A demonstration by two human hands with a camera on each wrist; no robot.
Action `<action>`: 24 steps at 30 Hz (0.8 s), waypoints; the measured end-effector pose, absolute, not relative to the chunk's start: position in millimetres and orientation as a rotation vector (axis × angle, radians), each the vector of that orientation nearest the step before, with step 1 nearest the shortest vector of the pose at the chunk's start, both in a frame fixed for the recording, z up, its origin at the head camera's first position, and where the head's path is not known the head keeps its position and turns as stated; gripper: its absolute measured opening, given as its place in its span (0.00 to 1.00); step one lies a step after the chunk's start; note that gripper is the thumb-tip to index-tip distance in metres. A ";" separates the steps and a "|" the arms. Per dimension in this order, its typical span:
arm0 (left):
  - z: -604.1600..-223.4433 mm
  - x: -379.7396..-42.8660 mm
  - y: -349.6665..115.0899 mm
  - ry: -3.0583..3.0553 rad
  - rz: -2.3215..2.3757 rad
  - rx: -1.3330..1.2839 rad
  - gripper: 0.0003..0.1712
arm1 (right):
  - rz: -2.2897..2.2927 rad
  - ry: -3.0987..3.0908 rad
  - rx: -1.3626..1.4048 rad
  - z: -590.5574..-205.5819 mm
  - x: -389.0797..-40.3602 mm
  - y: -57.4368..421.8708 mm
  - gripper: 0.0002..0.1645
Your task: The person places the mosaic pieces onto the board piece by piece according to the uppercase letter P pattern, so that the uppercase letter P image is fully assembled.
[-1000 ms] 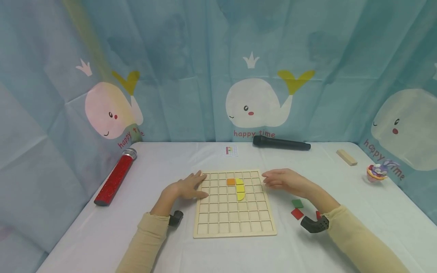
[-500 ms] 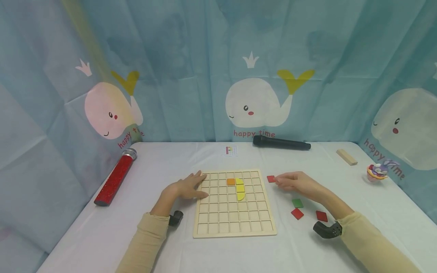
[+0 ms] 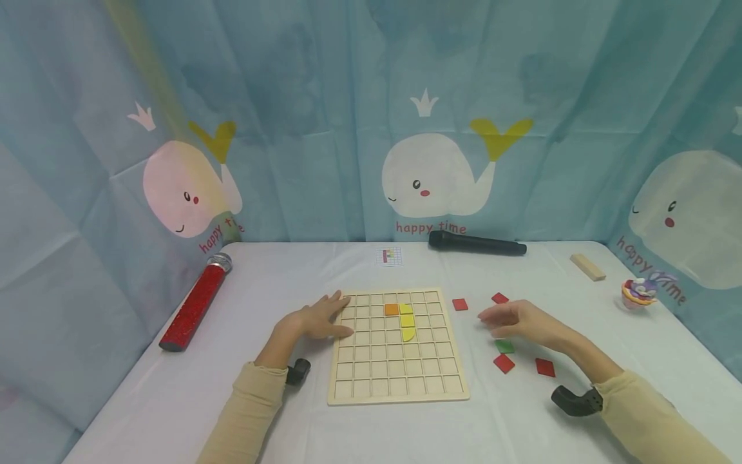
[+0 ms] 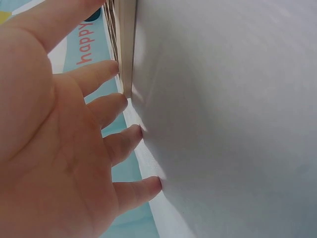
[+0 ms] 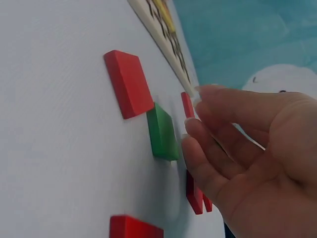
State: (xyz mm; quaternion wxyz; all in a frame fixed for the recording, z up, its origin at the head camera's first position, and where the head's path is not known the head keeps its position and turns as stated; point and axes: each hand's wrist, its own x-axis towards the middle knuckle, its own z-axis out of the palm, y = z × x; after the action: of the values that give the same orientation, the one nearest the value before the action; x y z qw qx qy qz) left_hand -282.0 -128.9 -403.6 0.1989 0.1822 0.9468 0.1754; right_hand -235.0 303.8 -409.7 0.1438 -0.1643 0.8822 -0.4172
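Note:
A wooden grid board [image 3: 400, 386] lies on the white table. One orange square [image 3: 391, 309] and a short column of yellow pieces [image 3: 408, 320] sit in its cells. At the board's left edge rests my left hand [image 3: 315, 318], fingers spread, holding nothing. My right hand [image 3: 524, 324] hovers to the right of the board with loosely bent fingers and nothing between them. Around it lie a green tile [image 3: 504, 347] partly under the hand, and red tiles [image 3: 504, 363], one of them close to the board's right edge. In the right wrist view the green tile [image 5: 162, 133] is just beyond the fingertips.
Behind the board lies a small pattern card [image 3: 390, 256], beside a black microphone [image 3: 478, 243]. A red microphone [image 3: 196, 303] is on the left. On the right are a wooden block [image 3: 588, 267] and a cupcake-shaped toy [image 3: 639, 291]. A whale-print curtain [image 3: 324, 129] hangs behind.
My right hand has moved from the board's right edge rightward and toward me, uncovering a red tile by the board and another farther right. The left hand has stayed put.

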 end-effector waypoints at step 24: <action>-401.2 -279.9 -130.2 2.640 0.502 0.540 0.45 | -1.043 2.482 -0.800 -404.9 -218.2 316.8 0.25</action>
State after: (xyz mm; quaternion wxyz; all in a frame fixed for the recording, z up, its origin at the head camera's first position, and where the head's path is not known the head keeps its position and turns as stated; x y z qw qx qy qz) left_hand -279.9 -130.2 -401.2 0.1987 0.1930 0.9440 0.1794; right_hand -218.2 316.8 -404.9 0.1658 -0.2810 0.8714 -0.3663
